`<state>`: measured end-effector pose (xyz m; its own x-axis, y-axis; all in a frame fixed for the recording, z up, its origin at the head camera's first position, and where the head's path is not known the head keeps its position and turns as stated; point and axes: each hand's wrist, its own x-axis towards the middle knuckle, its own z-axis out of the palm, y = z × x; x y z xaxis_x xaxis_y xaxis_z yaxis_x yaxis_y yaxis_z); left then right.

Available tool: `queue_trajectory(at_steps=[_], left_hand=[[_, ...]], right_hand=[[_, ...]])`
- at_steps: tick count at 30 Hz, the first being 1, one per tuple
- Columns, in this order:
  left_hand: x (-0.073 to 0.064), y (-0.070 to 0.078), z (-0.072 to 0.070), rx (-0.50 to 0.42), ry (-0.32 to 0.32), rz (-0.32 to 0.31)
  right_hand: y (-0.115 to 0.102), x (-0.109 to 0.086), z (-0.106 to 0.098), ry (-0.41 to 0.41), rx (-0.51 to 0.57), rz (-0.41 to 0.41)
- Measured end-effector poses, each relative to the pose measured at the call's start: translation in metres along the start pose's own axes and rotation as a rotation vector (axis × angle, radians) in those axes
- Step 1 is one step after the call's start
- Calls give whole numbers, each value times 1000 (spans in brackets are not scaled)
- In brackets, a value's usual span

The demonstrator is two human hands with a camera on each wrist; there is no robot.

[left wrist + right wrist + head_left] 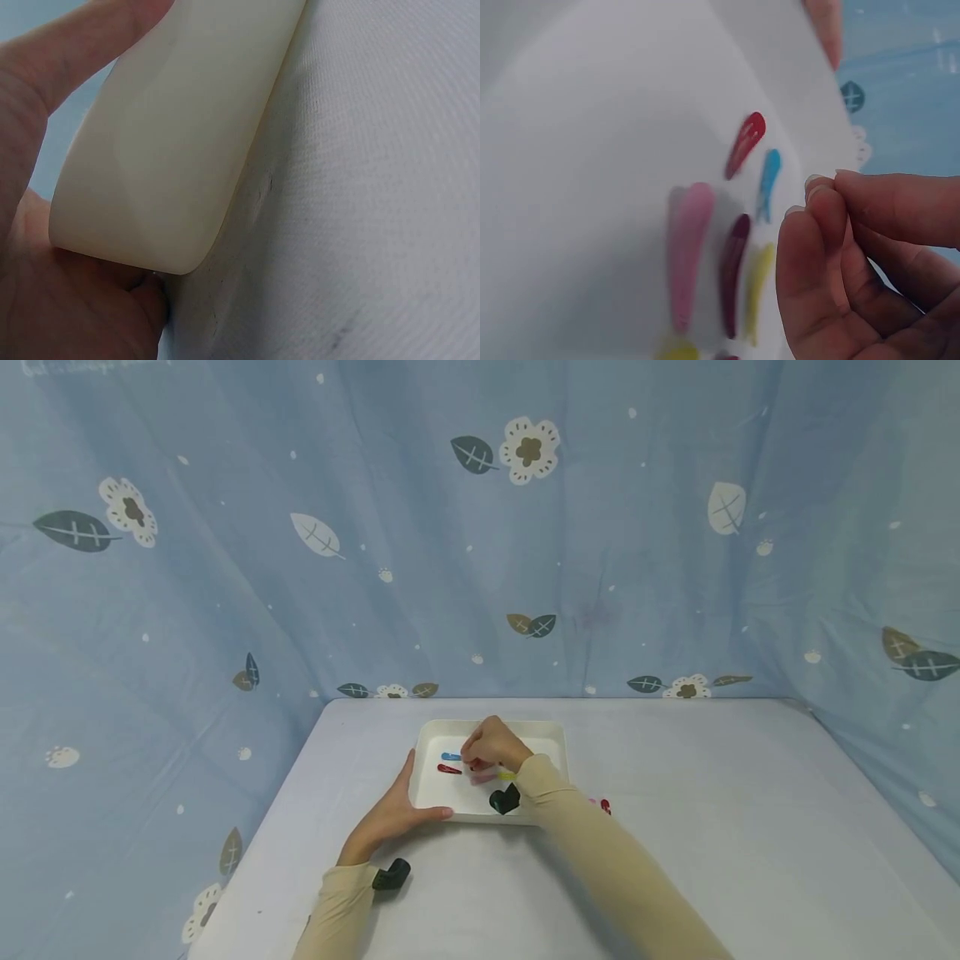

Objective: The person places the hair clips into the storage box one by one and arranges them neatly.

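Observation:
My left hand [392, 814] holds the near left corner of a white tray [435, 793], the thumb along the front wall and the fingers against the left side. Over the tray's interior, my right hand [492, 746] has thumb and fingertips pressed together, and nothing shows between them. Snap hair clips lie inside on the tray floor: a red clip [746, 145], a blue clip [769, 184], a pink clip [689, 255], a dark purple clip [734, 277] and a yellow clip [759, 292]. Another yellow clip [679, 352] is cut off by the right wrist view's lower edge.
Beyond the tray's right side, a red clip [605, 807] and a pink one lie on the white table [712, 827], partly hidden by the right sleeve [600, 852]. A patterned blue curtain [420, 527] hangs behind the table and along its sides.

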<state>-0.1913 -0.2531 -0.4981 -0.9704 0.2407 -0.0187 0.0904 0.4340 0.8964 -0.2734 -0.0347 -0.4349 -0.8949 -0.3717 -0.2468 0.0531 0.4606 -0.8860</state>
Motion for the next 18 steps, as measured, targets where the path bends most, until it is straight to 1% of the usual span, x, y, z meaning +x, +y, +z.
queue_trajectory(at_steps=[3,5,10,13,18], left_hand=[[0,0,1,1,6,-13],[0,-1,1,-5,8,-8],[0,0,1,-7,2,7],[1,-1,1,-9,-4,27],[1,-1,2,-14,2,20]], right_hand=[[-4,-3,-6,-6,-4,-1],[-7,-5,-11,-10,-10,1],[-11,-14,-23,-7,-17,-31],[-13,-23,-33,2,-13,-52],[-15,-43,-54,21,-15,-84]])
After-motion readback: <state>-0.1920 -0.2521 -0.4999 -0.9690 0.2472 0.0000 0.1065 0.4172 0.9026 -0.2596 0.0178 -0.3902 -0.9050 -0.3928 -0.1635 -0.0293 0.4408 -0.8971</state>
